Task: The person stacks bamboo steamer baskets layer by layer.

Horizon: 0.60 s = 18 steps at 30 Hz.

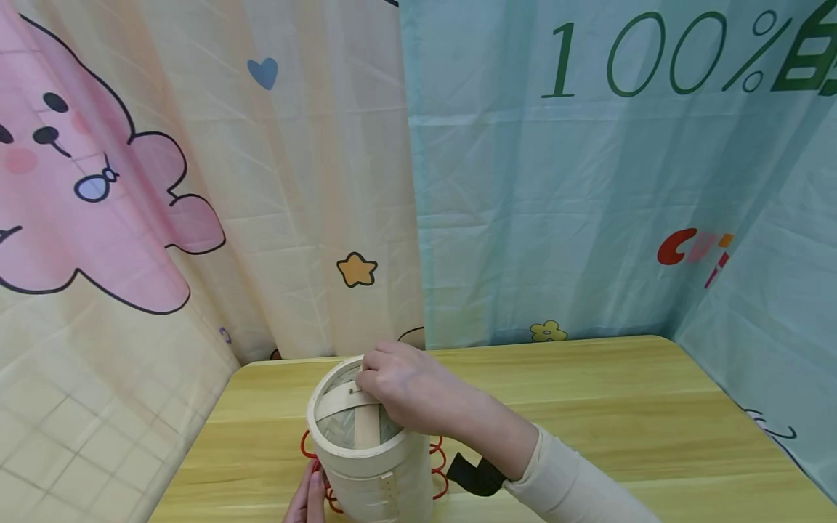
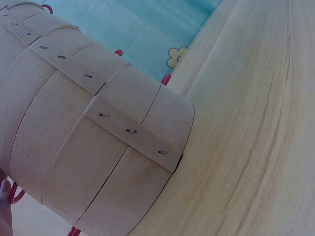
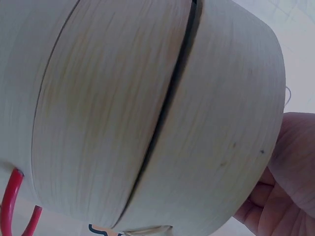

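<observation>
A tall stack of bamboo steamer baskets (image 1: 386, 487) stands upright on the table, with red loop handles (image 1: 438, 465) down both sides. On top sits its round lid (image 1: 340, 454), crossed by flat bamboo strips. My right hand (image 1: 408, 385) grips the strip at the lid's centre from above; its curled fingers also appear in the right wrist view beside the lid's rim. Low on the left side, my left hand (image 1: 307, 497) pinches a red loop, its fingers partly hidden by the baskets. Stapled bamboo seams (image 2: 130, 130) run down the baskets in the left wrist view.
The wooden tabletop (image 1: 588, 421) extends to the right of and behind the steamer. Printed curtains (image 1: 327, 145) hang behind the table and along both sides. A black strap (image 1: 477, 476) hangs by my right wrist.
</observation>
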{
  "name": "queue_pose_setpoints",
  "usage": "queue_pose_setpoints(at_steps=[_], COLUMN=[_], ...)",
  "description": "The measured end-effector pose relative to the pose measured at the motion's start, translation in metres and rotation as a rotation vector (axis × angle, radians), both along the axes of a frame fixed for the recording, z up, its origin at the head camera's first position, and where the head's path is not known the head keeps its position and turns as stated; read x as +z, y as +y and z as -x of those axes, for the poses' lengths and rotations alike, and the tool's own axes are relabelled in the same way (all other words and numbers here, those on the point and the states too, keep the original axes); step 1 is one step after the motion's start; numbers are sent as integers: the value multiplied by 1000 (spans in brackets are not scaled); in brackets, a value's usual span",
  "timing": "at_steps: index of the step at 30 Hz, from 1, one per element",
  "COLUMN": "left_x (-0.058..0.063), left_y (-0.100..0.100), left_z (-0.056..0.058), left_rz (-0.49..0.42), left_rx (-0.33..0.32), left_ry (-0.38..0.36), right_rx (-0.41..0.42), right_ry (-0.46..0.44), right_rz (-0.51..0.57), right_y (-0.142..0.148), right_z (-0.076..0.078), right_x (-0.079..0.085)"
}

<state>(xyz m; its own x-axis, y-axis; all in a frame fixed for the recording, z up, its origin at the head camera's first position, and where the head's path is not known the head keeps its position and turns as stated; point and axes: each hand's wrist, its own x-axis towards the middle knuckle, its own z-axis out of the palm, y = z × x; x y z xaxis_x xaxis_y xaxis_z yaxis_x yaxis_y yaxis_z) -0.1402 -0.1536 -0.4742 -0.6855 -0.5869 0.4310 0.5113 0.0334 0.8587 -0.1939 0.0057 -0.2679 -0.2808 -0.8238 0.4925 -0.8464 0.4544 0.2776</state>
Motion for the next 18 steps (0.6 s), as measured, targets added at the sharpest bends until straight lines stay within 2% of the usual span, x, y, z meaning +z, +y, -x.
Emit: queue_pose_setpoints(at_steps=[5, 13, 18], left_x=[0, -2, -3], left_y=[0, -2, -2], left_z=[0, 1, 2], left_rz=[-3, 15, 9], left_rx=[-15, -24, -48], left_ry=[32, 38, 81], right_rx=[-5, -8, -5], right_ry=[3, 4, -15], right_rz=[2, 10, 20], right_y=[0, 0, 1], right_z=[0, 0, 0], right_x=[-2, -3, -5])
